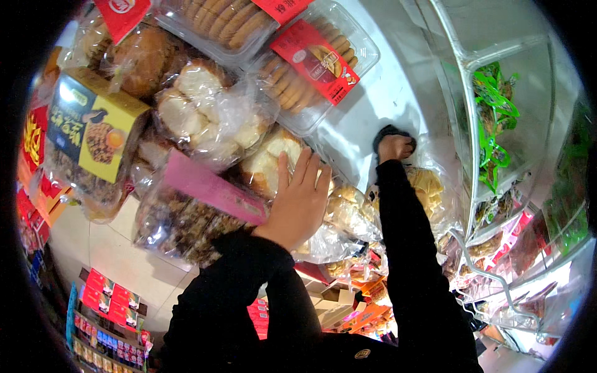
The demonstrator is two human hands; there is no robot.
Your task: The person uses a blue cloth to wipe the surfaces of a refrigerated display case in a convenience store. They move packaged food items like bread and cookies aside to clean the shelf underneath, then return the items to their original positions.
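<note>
My left hand point(298, 200) lies palm down, fingers spread, over a clear bag of pale bread point(268, 163). Just below its wrist is a clear pack of dark crumbly food with a pink band point(212, 186). My right hand point(395, 145) is a fist on a white shelf surface point(368, 149), closed around a dark item, seemingly a cloth point(386, 130). Beside that wrist stands a bag of yellowish food point(426, 189). Above my left hand sit another bag of bread point(210, 112) and a clear plastic box of round biscuits with a red label point(291, 88).
At the upper left are a second biscuit box point(228, 23) and a yellow and dark food pack point(93, 130). A metal wire rack point(466, 93) curves along the right, with green-wrapped packs point(494, 121) beyond it. Stocked shelves point(109, 342) stand on the tiled floor at lower left.
</note>
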